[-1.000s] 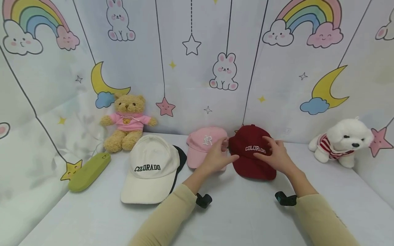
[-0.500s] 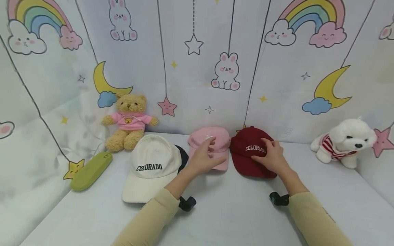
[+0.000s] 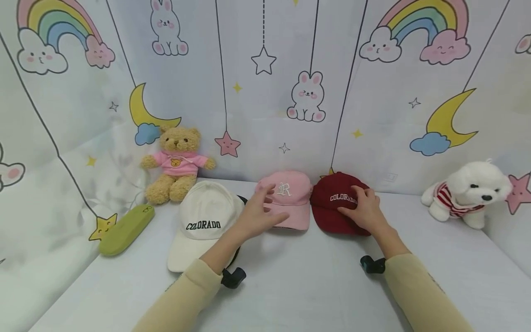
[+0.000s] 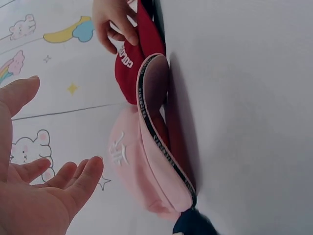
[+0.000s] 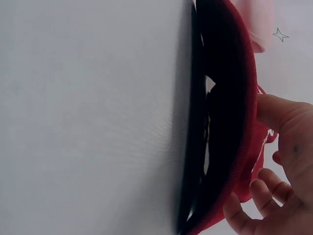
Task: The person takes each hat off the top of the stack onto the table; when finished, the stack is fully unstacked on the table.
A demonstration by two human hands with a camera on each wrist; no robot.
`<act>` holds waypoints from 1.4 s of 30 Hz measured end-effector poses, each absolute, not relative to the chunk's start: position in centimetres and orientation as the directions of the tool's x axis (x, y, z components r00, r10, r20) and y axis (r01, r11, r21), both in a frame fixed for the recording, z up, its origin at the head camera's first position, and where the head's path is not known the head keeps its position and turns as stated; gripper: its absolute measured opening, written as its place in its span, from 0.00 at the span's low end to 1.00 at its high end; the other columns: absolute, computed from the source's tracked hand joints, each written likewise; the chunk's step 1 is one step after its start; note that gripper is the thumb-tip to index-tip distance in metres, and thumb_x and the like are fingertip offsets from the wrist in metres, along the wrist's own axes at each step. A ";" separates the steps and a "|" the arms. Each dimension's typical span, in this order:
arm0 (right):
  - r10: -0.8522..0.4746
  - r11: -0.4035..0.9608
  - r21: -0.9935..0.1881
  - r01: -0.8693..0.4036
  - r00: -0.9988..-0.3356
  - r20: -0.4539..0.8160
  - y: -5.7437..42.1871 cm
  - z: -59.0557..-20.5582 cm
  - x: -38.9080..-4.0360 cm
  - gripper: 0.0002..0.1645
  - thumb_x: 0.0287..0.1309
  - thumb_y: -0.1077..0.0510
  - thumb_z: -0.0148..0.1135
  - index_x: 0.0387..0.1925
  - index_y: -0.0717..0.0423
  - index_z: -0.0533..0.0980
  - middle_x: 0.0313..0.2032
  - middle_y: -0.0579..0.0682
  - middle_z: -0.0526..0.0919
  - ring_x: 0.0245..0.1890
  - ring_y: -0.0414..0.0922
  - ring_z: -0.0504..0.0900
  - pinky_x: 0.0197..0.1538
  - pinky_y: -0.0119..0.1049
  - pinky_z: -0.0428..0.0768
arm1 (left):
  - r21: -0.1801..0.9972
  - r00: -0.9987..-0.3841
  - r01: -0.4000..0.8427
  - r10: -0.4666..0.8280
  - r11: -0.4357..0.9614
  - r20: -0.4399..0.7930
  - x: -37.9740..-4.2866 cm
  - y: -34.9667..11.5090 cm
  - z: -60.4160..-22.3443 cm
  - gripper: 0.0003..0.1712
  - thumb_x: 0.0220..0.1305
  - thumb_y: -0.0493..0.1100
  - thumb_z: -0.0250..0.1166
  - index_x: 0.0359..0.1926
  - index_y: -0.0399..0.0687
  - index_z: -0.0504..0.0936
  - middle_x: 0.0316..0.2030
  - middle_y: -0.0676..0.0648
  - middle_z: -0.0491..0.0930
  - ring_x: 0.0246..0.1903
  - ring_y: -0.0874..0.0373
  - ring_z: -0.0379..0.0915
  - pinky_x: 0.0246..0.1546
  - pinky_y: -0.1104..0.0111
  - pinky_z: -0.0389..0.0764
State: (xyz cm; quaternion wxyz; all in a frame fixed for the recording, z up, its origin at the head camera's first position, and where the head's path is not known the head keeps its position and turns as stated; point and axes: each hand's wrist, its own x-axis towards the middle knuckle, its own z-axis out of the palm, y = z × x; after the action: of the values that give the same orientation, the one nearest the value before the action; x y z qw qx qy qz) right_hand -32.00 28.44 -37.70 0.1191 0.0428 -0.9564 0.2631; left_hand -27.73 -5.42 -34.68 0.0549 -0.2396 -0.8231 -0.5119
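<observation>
In the head view a dark red cap (image 3: pixel 334 198) lettered COLORADO sits on the white surface, just right of a pink cap (image 3: pixel 290 193) with a white letter. My right hand (image 3: pixel 367 210) holds the red cap at its right side, its thumb on the front and its fingers over the crown. The right wrist view looks into the dark underside of the red brim (image 5: pixel 252 83), with the thumb against it. My left hand (image 3: pixel 255 214) is raised with fingers spread and holds nothing. It overlaps the left of the pink cap and the edge of a white COLORADO cap (image 3: pixel 203 207).
A teddy bear (image 3: pixel 176 163) in a pink top sits behind the white cap. Beside it at the left lies a green elongated case (image 3: pixel 126 230). A white toy dog (image 3: pixel 464 193) sits at the far right. A printed cloth backdrop (image 3: pixel 265 101) rises behind everything.
My left hand has moved left, away from the red cap and across the pink one. The red cap has shifted slightly left and back with my right hand. The head view has drifted a little.
</observation>
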 end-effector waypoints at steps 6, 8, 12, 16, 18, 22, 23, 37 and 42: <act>-0.054 0.887 -0.434 -0.158 -0.969 0.243 28.5 -37.1 -32.3 0.48 0.60 0.49 0.70 0.70 0.67 0.56 0.60 0.75 0.59 0.60 0.71 0.57 0.54 0.70 0.71 | 0.803 -0.885 0.451 0.312 0.389 0.345 -27.0 -7.1 -34.5 0.50 0.58 0.49 0.76 0.76 0.48 0.61 0.66 0.44 0.69 0.59 0.48 0.71 0.57 0.58 0.76; -0.062 0.892 -0.424 -0.158 -0.971 0.232 28.4 -36.7 -32.2 0.48 0.60 0.48 0.70 0.70 0.67 0.57 0.61 0.76 0.59 0.60 0.72 0.57 0.53 0.71 0.71 | 0.788 -0.878 0.468 0.310 0.400 0.364 -26.7 -7.7 -34.5 0.50 0.58 0.49 0.76 0.77 0.47 0.60 0.65 0.45 0.69 0.58 0.50 0.71 0.57 0.58 0.77; -0.075 0.886 -0.429 -0.174 -0.968 0.238 27.7 -35.8 -32.0 0.47 0.62 0.47 0.68 0.71 0.66 0.58 0.63 0.75 0.59 0.62 0.72 0.58 0.55 0.71 0.71 | 0.765 -0.864 0.499 0.299 0.406 0.405 -26.2 -8.9 -34.5 0.49 0.59 0.47 0.76 0.76 0.45 0.61 0.64 0.44 0.71 0.57 0.49 0.73 0.56 0.57 0.77; -0.103 0.864 -0.453 -0.218 -0.959 0.265 26.2 -34.7 -31.9 0.46 0.63 0.48 0.68 0.72 0.65 0.58 0.65 0.73 0.60 0.64 0.70 0.59 0.57 0.70 0.70 | 0.774 -0.868 0.494 0.268 0.396 0.417 -25.5 -10.3 -34.5 0.47 0.59 0.45 0.76 0.74 0.43 0.63 0.63 0.42 0.72 0.57 0.48 0.73 0.56 0.57 0.77; -0.120 0.855 -0.459 -0.241 -0.953 0.278 25.3 -34.2 -31.9 0.46 0.63 0.47 0.67 0.72 0.64 0.59 0.66 0.72 0.60 0.65 0.69 0.58 0.58 0.69 0.69 | 0.774 -0.868 0.496 0.262 0.393 0.423 -25.3 -11.0 -34.6 0.46 0.59 0.44 0.76 0.74 0.41 0.63 0.63 0.42 0.71 0.58 0.49 0.72 0.57 0.58 0.77; -0.150 0.840 -0.462 -0.284 -0.940 0.305 23.3 -33.2 -31.9 0.45 0.64 0.46 0.67 0.73 0.63 0.59 0.66 0.70 0.60 0.64 0.66 0.62 0.59 0.66 0.70 | 0.765 -0.856 0.516 0.258 0.386 0.448 -24.9 -12.3 -34.7 0.47 0.59 0.43 0.76 0.74 0.41 0.62 0.64 0.41 0.71 0.59 0.47 0.71 0.57 0.59 0.77; -0.159 0.835 -0.463 -0.296 -0.937 0.313 22.8 -33.0 -31.9 0.45 0.64 0.46 0.67 0.73 0.63 0.59 0.66 0.69 0.61 0.63 0.65 0.64 0.60 0.65 0.70 | 0.763 -0.854 0.520 0.255 0.384 0.454 -24.9 -12.6 -34.7 0.47 0.59 0.42 0.76 0.74 0.41 0.62 0.64 0.41 0.71 0.59 0.47 0.71 0.57 0.59 0.77; -0.234 0.720 -0.569 -0.397 -0.911 0.338 15.4 -31.8 -31.7 0.45 0.63 0.46 0.68 0.74 0.55 0.60 0.65 0.63 0.64 0.59 0.59 0.71 0.56 0.56 0.77 | 0.740 -0.842 0.534 0.184 0.407 0.507 -23.4 -17.2 -35.0 0.47 0.59 0.39 0.76 0.74 0.39 0.60 0.65 0.36 0.69 0.61 0.44 0.70 0.57 0.54 0.76; -0.254 0.687 -0.600 -0.411 -0.909 0.332 13.0 -31.8 -31.4 0.44 0.63 0.45 0.69 0.74 0.51 0.61 0.65 0.59 0.65 0.61 0.56 0.70 0.57 0.54 0.77 | 0.747 -0.863 0.490 0.134 0.449 0.486 -22.8 -18.9 -35.3 0.47 0.60 0.40 0.75 0.75 0.41 0.60 0.65 0.37 0.69 0.61 0.44 0.70 0.58 0.54 0.76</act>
State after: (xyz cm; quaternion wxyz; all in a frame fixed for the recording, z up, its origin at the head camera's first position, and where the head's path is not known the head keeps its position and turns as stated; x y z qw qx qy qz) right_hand -31.43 13.02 -31.83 0.1117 0.1822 -0.9116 0.3513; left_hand -22.84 -18.91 -35.30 0.1818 -0.1877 -0.8316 -0.4901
